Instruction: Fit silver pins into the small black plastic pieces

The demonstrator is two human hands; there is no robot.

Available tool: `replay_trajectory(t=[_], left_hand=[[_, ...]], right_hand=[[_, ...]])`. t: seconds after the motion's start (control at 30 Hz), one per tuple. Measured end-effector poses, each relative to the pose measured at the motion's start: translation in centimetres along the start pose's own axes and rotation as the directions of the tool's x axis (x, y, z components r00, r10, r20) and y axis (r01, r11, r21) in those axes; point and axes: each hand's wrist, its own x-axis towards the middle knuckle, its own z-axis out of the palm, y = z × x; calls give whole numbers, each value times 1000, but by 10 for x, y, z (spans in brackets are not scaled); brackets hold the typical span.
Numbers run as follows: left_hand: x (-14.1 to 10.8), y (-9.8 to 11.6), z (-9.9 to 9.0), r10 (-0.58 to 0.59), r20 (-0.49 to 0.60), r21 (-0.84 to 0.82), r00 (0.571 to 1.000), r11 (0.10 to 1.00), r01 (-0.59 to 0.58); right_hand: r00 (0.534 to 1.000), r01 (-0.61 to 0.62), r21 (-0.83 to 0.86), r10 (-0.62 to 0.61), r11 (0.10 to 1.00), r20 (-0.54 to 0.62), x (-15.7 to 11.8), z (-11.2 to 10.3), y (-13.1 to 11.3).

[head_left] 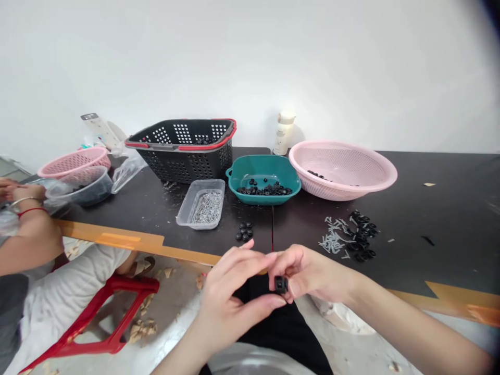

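Observation:
My left hand and my right hand meet over my lap, just off the table's front edge. Between their fingertips they pinch a small square black plastic part. On the dark table, several round black plastic pieces sit nearest my hands. Farther right lies a loose pile of silver screws beside a heap of black rings. A teal dish holds more black pieces, and a clear plastic tray holds screws.
A pink colander and a grey basket with red rims stand along the back, near a white bottle. At the left, a co-worker's arm reaches toward a pink basket. A red stool frame stands on the littered floor.

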Motion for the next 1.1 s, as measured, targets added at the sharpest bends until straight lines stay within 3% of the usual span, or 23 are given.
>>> replay_trajectory(t=[0.23,0.43,0.63,0.73,0.8,0.87,0.93,0.97,1.03,1.1], left_hand=[[2,-2,-4,56,126,20,990,998,-59],[3,0,-7,137,112,139,984,979,-152],[0,-7,-3,79,102,200,992,975,-99],[-10,-21,-1,3,128,344,992,938,-48],[-16,-33,-5,-46,153,441,987,897,-27],[-18,-44,-13,-79,164,510,983,860,-16],[-10,-53,-25,-85,161,551,983,834,-18],[-3,-56,-30,-75,154,563,985,826,-25],[20,-62,-38,-45,153,573,987,818,-51],[50,-71,-40,-37,201,569,979,818,-86]], right_hand=[[995,79,-89,-84,993,-59,-1,1,8],[976,160,-21,-161,987,-148,-1,11,19],[990,-34,-63,25,997,-142,3,2,10],[965,-103,-294,24,950,-261,8,-12,1],[942,-145,-607,-78,782,-326,12,-22,-2],[925,-193,-883,-220,429,-309,17,-30,-3],[928,-244,-968,-276,56,-250,25,-33,-2],[933,-269,-960,-270,-75,-240,29,-33,0],[934,-312,-927,-247,-210,-258,38,-29,3],[923,-350,-903,-255,-250,-287,46,-23,6]])
